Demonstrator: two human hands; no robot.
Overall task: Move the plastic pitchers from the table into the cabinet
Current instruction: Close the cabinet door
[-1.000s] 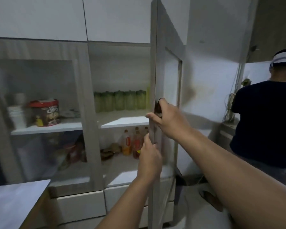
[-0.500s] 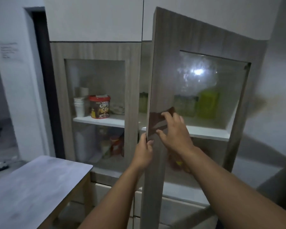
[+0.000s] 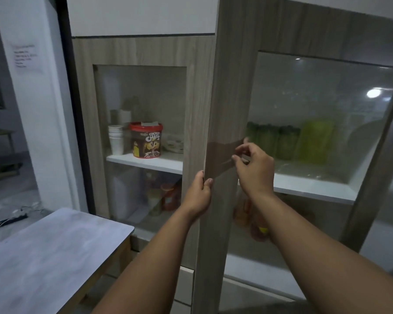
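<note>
L hand pinches free edge of cabinet door, fingers curled round it. R hand fingers half-curled, tips on brown tape strip, grip unclear. Pitchers on shelf behind glass, near R end; table bare. Risk: door swings shut, nips L fingertips; tape peels loose.

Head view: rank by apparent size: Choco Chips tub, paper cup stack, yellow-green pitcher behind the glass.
1. yellow-green pitcher, blurred through the glass
2. Choco Chips tub
3. paper cup stack

Tub and pitcher are close; tub is wider, pitcher taller.
</note>
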